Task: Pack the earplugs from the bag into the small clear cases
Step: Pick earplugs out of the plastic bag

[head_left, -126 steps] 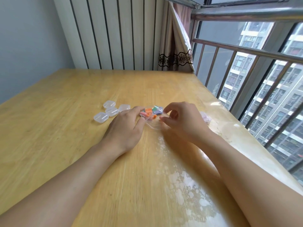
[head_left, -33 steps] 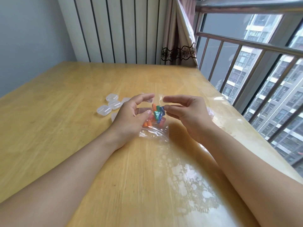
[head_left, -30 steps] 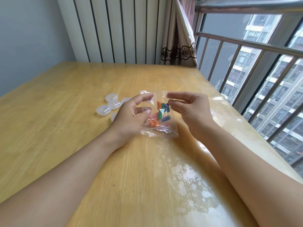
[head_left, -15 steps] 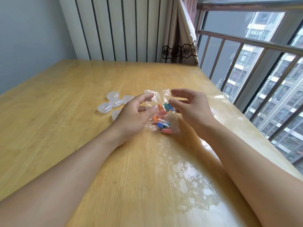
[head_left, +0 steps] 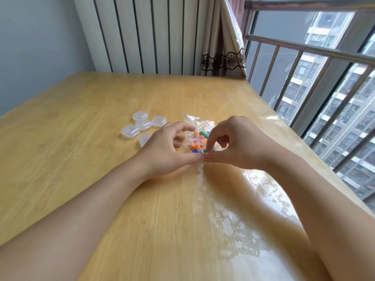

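So basically nothing was packed yet at this point. The bag [head_left: 199, 136], a small clear plastic one, sat on the wooden table [head_left: 85, 122] with all the earplugs [head_left: 197, 146] I could make out bunched up inside it: orange ones mostly, plus a green and a blue near the edge closest to the person.

Both hands were on that near edge of the bag. The left hand [head_left: 168, 149] and right hand [head_left: 233, 145] had their thumbs and fingertips pinched together on the plastic, tips almost touching each other, so my read was they were working the opening apart. Couldn't tell if the seal had actually given way, the plastic is too clear and crumpled for that.

The small clear cases [head_left: 142, 126] were just to the left of the bag, five of them in a loose cluster, one tucked partly behind the left hand. They all looked shut and empty as far as I could see.

So what's left is pretty much everything: get the bag open, pull plugs out, pop each case, fill it, snap it closed.
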`<action>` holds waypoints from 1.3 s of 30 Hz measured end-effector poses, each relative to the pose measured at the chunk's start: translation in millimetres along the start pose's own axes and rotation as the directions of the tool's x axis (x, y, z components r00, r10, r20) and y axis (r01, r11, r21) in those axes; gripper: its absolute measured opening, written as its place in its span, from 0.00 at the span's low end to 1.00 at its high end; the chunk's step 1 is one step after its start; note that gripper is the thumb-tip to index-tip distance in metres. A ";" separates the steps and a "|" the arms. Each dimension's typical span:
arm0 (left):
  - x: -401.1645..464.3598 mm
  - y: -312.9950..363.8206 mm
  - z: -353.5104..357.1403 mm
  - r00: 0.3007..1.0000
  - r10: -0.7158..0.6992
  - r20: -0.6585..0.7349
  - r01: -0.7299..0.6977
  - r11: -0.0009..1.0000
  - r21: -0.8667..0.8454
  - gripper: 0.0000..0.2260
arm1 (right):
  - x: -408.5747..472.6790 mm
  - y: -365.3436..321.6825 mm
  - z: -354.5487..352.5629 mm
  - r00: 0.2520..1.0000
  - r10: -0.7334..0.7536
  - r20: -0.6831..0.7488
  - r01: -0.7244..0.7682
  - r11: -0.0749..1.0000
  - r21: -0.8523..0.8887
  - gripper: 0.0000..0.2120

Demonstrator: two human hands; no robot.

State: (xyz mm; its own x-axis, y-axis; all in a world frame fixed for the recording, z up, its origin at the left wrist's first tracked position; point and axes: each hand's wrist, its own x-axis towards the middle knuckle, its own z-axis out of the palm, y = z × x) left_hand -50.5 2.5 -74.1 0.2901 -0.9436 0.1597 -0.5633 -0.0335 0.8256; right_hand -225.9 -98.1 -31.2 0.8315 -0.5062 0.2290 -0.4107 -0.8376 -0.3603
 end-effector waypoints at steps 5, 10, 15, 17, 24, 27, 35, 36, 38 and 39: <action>1.2 1.5 8.0 0.997 0.024 -0.073 -0.020 0.998 0.056 0.17 | -1.8 -3.3 -0.2 1.000 0.007 -0.018 -0.009 0.992 -0.127 0.09; 3.2 2.2 11.5 0.995 0.008 -0.096 0.004 0.992 0.123 0.16 | -1.4 -6.8 9.5 0.998 0.069 0.011 -0.063 0.961 -0.269 0.12; 10.5 5.2 17.7 0.999 -0.022 -0.025 0.026 0.982 0.185 0.16 | 3.9 -8.3 16.0 0.995 0.096 -0.019 -0.097 0.939 -0.330 0.10; 11.0 3.7 18.9 0.998 -0.034 -0.048 0.043 0.978 0.204 0.17 | 4.8 -8.6 16.3 0.995 0.097 -0.012 -0.095 0.938 -0.333 0.10; 8.8 1.9 19.7 0.997 0.033 -0.075 -0.016 0.976 0.219 0.13 | 4.4 -12.4 15.2 0.997 0.078 -0.007 -0.076 0.932 -0.354 0.08; 7.6 3.1 20.9 0.996 0.036 -0.080 -0.015 0.968 0.250 0.09 | 3.4 -14.5 12.3 0.997 0.039 -0.060 -0.058 0.932 -0.357 0.08; 8.6 3.6 23.9 0.994 0.034 -0.108 -0.004 0.965 0.261 0.05 | 9.6 -8.5 25.2 0.978 0.066 -0.199 -0.144 0.901 -0.410 0.09; 8.9 3.1 24.0 0.994 0.033 -0.109 -0.003 0.965 0.264 0.05 | 10.7 -6.7 26.8 0.977 0.075 -0.201 -0.153 0.901 -0.405 0.09; 9.6 2.3 23.7 0.994 0.031 -0.107 -0.001 0.963 0.271 0.07 | 12.5 -2.6 29.0 0.977 0.096 -0.188 -0.160 0.918 -0.364 0.10; 10.0 1.7 23.3 0.994 0.030 -0.106 0.000 0.963 0.271 0.09 | 12.9 -0.8 29.5 0.978 0.108 -0.177 -0.162 0.930 -0.329 0.10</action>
State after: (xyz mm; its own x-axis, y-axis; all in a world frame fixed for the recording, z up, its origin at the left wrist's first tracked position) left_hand -66.5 -14.7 -83.7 0.3531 -0.9041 0.2407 -0.7521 -0.1214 0.6477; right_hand -203.9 -97.9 -54.6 0.7030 -0.6219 0.3451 -0.6400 -0.7648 -0.0747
